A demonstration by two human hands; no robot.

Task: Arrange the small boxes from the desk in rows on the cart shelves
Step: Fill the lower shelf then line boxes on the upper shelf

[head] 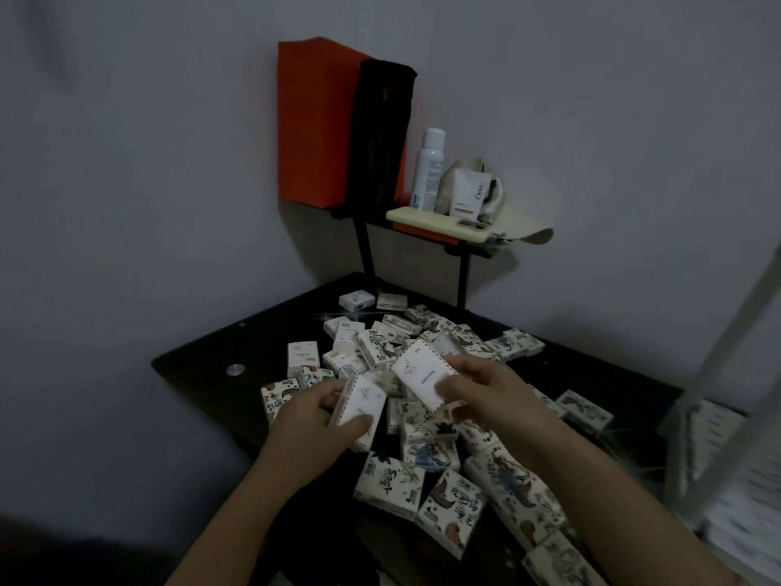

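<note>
Head view: cart (727, 335) holds boxes (718, 425); left hand (308, 412), right hand (486, 387) grip others

Both forearms reach forward and converge; the left hand (310, 420) pinches a small box (362, 406), thumb on its near face, fingers behind; the right hand (486, 389) grips a second box (422, 374), thumb on top.
</note>
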